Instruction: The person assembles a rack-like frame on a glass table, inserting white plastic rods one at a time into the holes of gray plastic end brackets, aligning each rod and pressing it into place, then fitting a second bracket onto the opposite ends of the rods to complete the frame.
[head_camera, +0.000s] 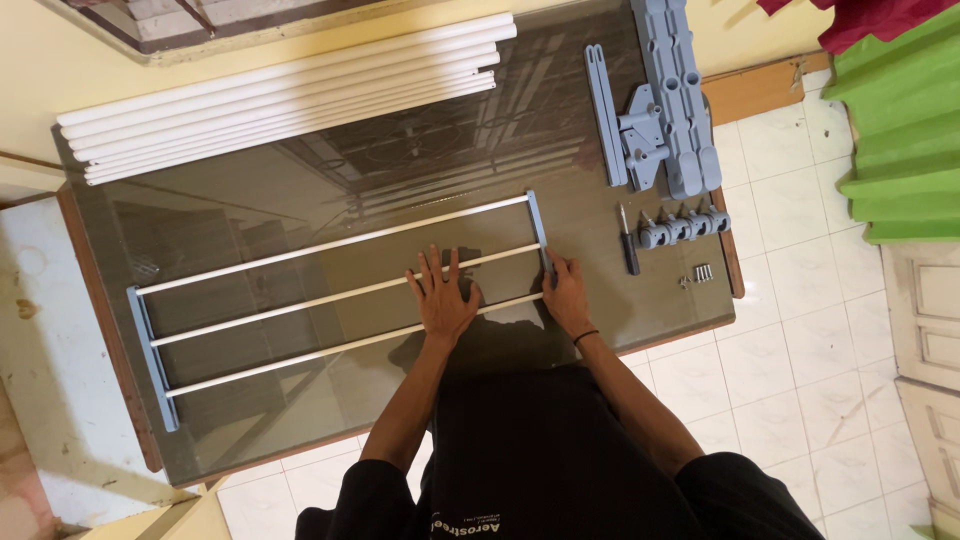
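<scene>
**Hands on the rack**

A rack (335, 295) of three white rods lies on the glass table (250, 200). The left hand (442, 298) presses flat, fingers spread, on the rods. The right hand (566, 295) grips the rack's grey end bar (538, 225). A screwdriver (628, 242) lies beyond.

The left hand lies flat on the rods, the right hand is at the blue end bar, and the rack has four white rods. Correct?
Not quite. The head view shows three white rods in the rack, not four. The rest holds: the left hand lies flat across the rods and the right hand is at the blue end bar.
</scene>
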